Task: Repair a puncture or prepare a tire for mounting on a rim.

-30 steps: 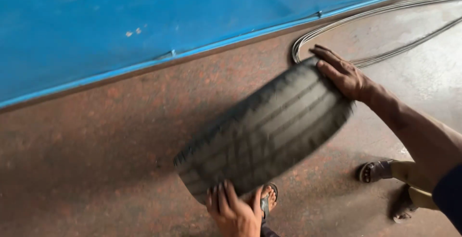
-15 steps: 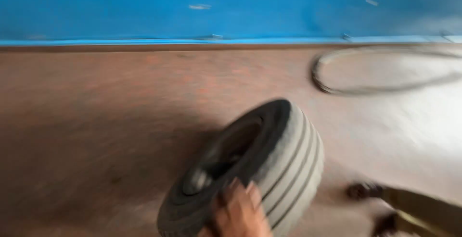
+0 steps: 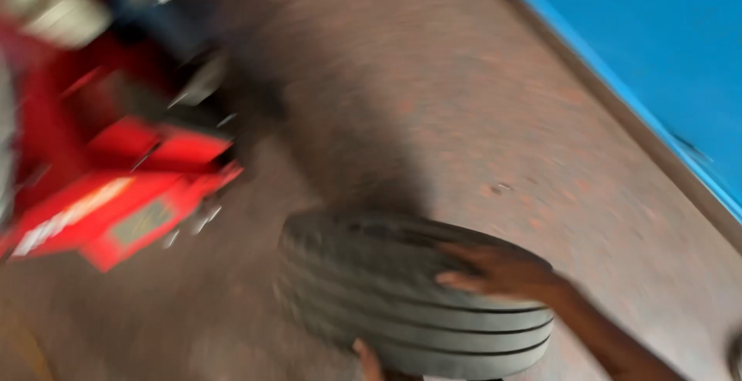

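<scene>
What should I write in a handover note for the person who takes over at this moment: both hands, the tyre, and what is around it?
Right hand: flat on the tread of the tyre, near its top edge.
Left hand: only the fingertips show, at the tyre's lower edge; grip unclear.
Tyre: on the brown floor, tread towards the camera.
Red machine: to the left, apart from the tyre.
Blue wall: to the right.
The picture is blurred.

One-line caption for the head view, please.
Both hands, right hand on top and left hand below, on a grey tyre near a red machine.
</scene>
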